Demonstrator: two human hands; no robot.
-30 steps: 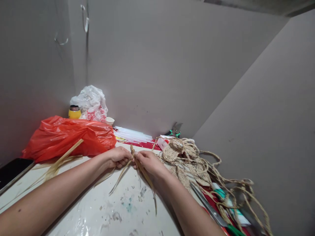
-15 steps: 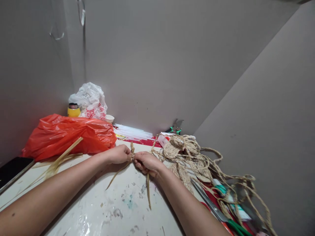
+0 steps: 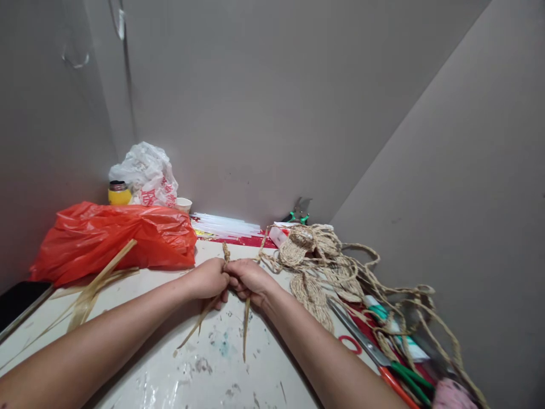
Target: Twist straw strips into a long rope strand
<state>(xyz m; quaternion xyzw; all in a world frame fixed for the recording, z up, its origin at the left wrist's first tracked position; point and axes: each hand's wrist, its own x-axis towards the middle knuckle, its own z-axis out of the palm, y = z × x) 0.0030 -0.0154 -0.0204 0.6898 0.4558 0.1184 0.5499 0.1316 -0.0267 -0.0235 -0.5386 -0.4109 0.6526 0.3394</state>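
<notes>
My left hand (image 3: 209, 279) and my right hand (image 3: 247, 280) meet knuckle to knuckle over the white table (image 3: 204, 369), both closed on a thin braided straw cord (image 3: 225, 251). The braided end sticks up just beyond my fingers. Loose straw strands (image 3: 245, 329) hang from the grip toward me and rest on the table. A heap of woven straw pieces and braided rope (image 3: 323, 267) lies right beside my right hand.
A red plastic bag (image 3: 114, 238) lies at the left, with flat straw strips (image 3: 93, 289) in front of it. Behind stand a yellow jar (image 3: 118, 195), a white bag (image 3: 145, 173) and a paper cup (image 3: 183, 204). Pliers (image 3: 298, 215) and scissors (image 3: 383, 363) lie at the right.
My hands have drawn together until they touch, and the loose strands hanging from them have swung closer under my grip. The view has shifted slightly to the right.
</notes>
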